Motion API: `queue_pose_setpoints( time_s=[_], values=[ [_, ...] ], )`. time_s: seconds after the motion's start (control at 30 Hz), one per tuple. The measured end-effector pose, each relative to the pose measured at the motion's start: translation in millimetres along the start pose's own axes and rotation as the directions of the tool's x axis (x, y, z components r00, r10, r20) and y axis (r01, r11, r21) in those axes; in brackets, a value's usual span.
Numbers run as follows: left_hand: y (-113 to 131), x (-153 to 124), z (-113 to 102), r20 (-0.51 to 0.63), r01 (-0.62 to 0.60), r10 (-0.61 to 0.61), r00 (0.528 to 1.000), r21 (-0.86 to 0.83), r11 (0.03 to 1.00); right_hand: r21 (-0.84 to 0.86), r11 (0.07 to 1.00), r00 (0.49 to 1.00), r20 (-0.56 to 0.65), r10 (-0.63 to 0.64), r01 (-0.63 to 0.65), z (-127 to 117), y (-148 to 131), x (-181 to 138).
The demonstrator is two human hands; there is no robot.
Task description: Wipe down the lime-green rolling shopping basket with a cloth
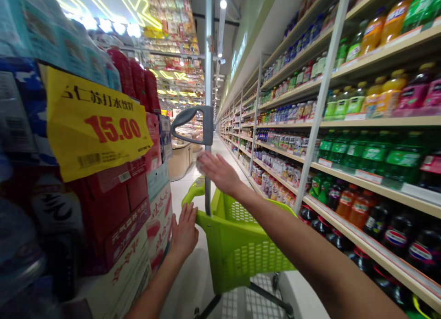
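Observation:
A lime-green shopping cart point(237, 250) with perforated sides stands in front of me. My left hand point(186, 229) touches the near left corner of its rim, the fingers stretched out over the edge. Higher up, my right hand point(218, 172) reaches across the cart's upright metal pole point(208, 57), fingers extended to the left and not wrapped round it. Its fingertips are blurred, so I cannot tell whether they touch the pole. Just above this hand, a grey loop handle point(193, 125) is fixed to the pole. A green grip point(193, 189) lies behind my left hand.
Stacked drink cartons point(113, 213) crowd the left, bearing a yellow price sign point(99, 124) and shrink-wrapped bottles point(69, 43). Long shelves point(372, 172) of bottled drinks line the right. A pale aisle floor point(222, 149) runs ahead, with a display counter point(179, 160) beyond the cartons.

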State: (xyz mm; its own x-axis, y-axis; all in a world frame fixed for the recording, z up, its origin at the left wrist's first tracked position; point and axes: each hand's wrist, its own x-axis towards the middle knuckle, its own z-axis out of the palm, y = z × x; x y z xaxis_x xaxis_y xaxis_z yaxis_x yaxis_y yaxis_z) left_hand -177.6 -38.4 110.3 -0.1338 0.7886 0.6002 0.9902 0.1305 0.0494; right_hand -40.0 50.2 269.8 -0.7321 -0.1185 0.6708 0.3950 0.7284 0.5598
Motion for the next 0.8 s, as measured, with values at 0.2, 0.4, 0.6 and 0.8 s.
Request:
queue_pose_setpoints(
  time_s=[0.2,0.4,0.6,0.8],
  values=[
    [-0.4,1.2,-0.1,0.012,0.013,-0.013,1.0,-0.006,1.0,0.065,0.998,1.0,-0.003,0.022,-0.022,-5.1,-3.8,-5.8],
    [15.0,-2.6,-3.8,-0.079,0.015,-0.016,0.997,-0.01,1.0,0.246,0.921,0.952,0.039,0.303,-0.304,37.1,-66.4,-97.0],
    [50.8,-16.8,5.4,-0.078,-0.283,0.277,0.958,-0.073,0.956,0.251,0.706,0.748,0.162,0.643,-0.662,66.2,-95.7,-195.8],
    [66.8,-19.2,22.4,0.063,-0.22,0.226,0.972,-0.094,0.971,-0.034,0.522,0.511,0.165,0.844,-0.852,42.8,-64.0,-305.0]
  ],
)
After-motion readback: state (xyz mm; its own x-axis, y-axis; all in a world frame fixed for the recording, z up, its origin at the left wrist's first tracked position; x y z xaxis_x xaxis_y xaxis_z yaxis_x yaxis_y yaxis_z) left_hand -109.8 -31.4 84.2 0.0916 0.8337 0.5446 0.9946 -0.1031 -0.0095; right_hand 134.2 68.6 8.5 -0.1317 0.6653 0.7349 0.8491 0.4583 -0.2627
